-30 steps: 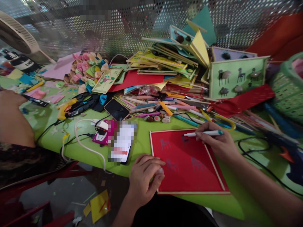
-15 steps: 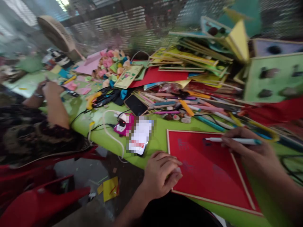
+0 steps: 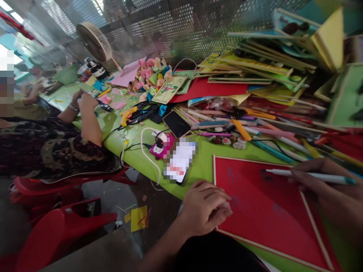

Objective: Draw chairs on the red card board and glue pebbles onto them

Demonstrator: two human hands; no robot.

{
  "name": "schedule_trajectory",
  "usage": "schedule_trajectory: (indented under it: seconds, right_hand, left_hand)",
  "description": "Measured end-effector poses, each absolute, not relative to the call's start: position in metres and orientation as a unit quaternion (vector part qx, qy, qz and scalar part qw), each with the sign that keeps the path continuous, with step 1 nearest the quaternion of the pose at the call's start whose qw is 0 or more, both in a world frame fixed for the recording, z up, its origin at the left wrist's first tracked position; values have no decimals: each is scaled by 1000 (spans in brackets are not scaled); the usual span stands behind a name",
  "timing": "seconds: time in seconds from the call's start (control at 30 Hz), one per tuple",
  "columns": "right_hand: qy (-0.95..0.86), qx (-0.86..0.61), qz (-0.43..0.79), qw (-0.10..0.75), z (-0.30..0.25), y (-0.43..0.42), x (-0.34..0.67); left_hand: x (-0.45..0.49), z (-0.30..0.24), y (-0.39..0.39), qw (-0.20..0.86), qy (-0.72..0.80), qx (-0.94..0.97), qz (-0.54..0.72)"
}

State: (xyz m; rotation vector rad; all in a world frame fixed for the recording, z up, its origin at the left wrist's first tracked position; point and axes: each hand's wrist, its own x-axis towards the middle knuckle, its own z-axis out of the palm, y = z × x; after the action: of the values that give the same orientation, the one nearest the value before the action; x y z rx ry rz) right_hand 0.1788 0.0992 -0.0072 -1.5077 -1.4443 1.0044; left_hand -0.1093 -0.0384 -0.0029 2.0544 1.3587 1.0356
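Observation:
A red board [image 3: 266, 215] with a thin wooden frame lies on the green table [image 3: 198, 162] in front of me, with faint chair drawings on it. My right hand [image 3: 331, 192] grips a white marker with a teal end [image 3: 309, 176], its dark tip touching the board's upper part. My left hand [image 3: 205, 207] rests curled at the board's near left corner, fingers closed, pressing on its edge.
A phone [image 3: 180, 158] and a pink charger with white cable [image 3: 163, 145] lie left of the board. Behind are pens, pebbles [image 3: 229, 141], stacked craft boards [image 3: 255, 71], a glue gun [image 3: 127, 115]. Another person's arm [image 3: 87, 117] leans on the table at left; red chairs [image 3: 56, 223] stand below.
The view has swung left, shifting the board and both hands rightward in the picture and bringing the neighbouring person and red chairs into sight. My hands keep their places on the board.

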Motion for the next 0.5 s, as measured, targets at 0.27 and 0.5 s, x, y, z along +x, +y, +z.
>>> schedule_trajectory:
  seconds: [0.27,0.5]
  right_hand:
    - [-555,-525,487,424,8,98,169]
    - [-570,-525,487,403,9,96,168]
  left_hand:
    - [-112,-1,-35,239,493,749,372]
    - [-112,2,-33,228,489,755,373]
